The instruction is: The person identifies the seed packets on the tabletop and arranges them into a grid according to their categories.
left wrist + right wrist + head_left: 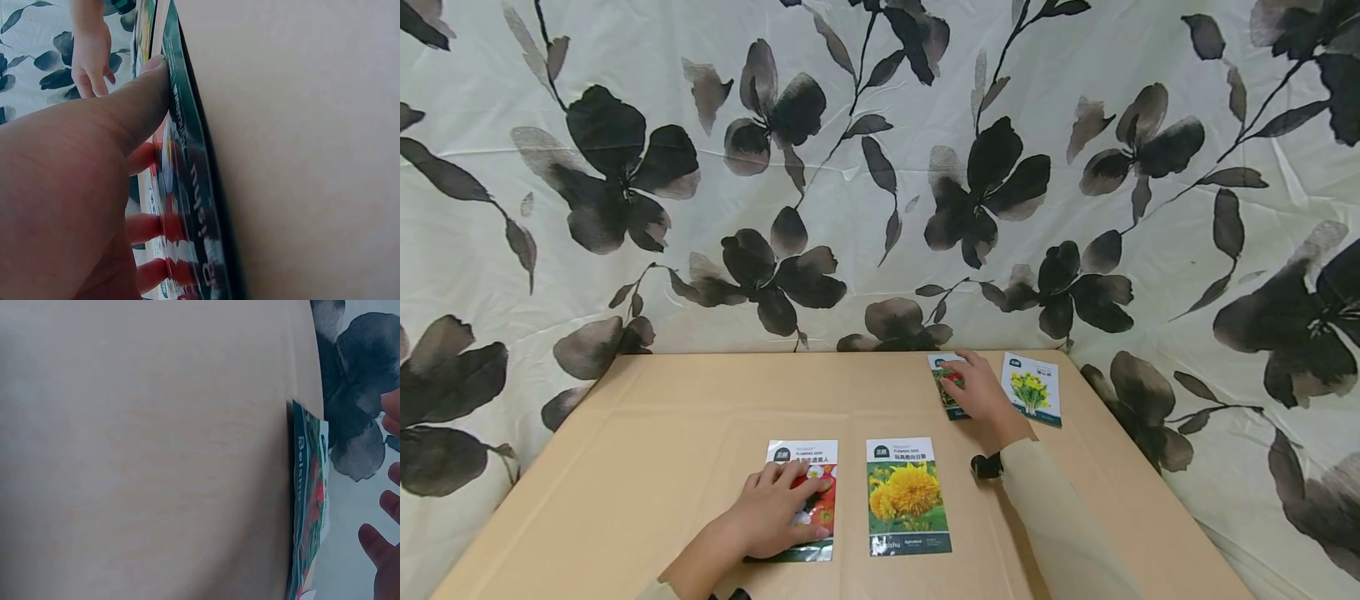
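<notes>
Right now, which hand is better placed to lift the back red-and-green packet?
Likely right: the right hand hovers over the back packet; the left hand rests on the front red-flower packet.

A pale, lightly wrinkled cloth (pixel 865 208) rises behind the table (pixel 662 467) and shows past both its sides. Large flowers (pixel 617 183) and slender leaves (pixel 880 164) in black and grey cover it. The table is light tan, with a straight far edge.

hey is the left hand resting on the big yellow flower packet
No, the left hand rests on the near red-flower packet, left of the big yellow-flower packet.
</notes>
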`<state>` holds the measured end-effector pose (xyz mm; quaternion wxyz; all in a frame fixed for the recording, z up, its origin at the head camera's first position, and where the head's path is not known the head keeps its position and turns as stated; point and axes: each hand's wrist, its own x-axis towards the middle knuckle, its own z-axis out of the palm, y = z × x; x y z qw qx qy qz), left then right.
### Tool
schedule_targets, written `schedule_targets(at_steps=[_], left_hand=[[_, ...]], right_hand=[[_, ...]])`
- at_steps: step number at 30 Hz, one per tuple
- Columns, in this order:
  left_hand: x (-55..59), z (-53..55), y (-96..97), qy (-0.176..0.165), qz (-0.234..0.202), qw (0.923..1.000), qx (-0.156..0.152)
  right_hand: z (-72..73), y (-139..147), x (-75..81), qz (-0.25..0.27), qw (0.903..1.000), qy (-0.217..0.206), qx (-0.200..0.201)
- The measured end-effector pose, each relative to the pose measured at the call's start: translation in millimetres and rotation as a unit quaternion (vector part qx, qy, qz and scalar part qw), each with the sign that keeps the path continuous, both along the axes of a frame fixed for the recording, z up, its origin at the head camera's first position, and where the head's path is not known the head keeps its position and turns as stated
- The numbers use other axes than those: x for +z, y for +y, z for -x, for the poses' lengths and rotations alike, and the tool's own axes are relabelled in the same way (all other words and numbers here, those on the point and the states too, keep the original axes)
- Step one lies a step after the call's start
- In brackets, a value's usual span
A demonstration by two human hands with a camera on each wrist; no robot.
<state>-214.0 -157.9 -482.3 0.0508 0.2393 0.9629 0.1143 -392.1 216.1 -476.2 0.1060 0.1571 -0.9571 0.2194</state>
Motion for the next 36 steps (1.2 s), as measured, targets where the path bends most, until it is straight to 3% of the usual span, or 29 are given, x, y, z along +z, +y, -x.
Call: schedule_targets(at_steps=[13, 25, 36], left_hand=[[2.1, 1.1, 0.9, -0.003, -0.003, 1.0000, -0.002], [-4.7, 0.4, -2.6, -0.004, -0.016, 0.9999, -0.004], [2.9, -3.1, -0.5, -0.023, -0.002, 0.9997, -0.001]], right_hand=[[14.5, 4, -2.8, -0.047, 0.9967, -0.066, -0.011], [20.5, 7, -16.8, -0.074, 0.9936, -0.082, -0.019], [23.1, 7, -18.5, -0.082, 0.9922, -0.091, -0.023]])
